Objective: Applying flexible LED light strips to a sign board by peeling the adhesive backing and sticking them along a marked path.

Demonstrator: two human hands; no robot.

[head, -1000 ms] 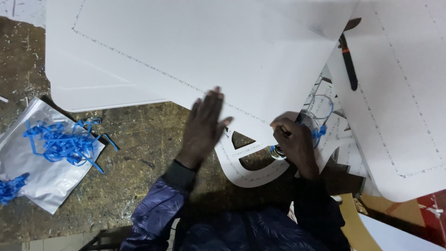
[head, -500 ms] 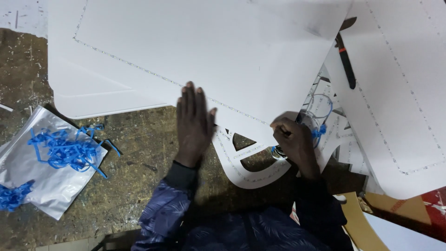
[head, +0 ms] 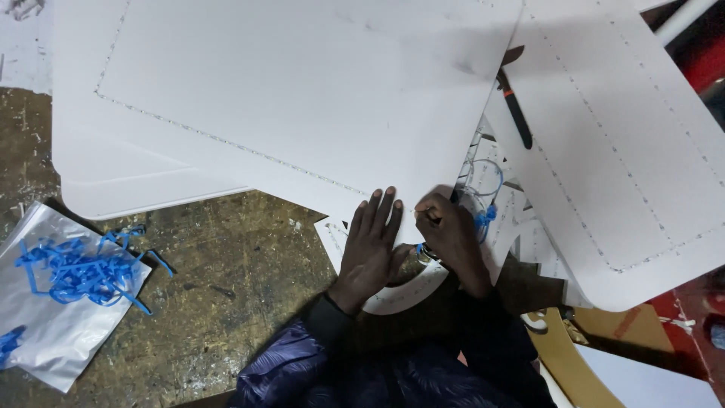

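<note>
My left hand lies flat, fingers together, on the near edge of a large white sheet marked with a dotted outline. My right hand is closed around a small tool with blue on it, pressed at the sheet's edge right beside the left hand; the tool is mostly hidden. Under both hands lies a curved white template piece with cut-outs.
Another white dotted sheet lies at the right with a dark pen-like tool on it. A silver foil bag with blue strips rests at the left on the worn wooden table. Brown card pieces lie lower right.
My left hand has slid right along the sheet's edge and now lies close against my right hand. The right hand has stayed at the same spot.
</note>
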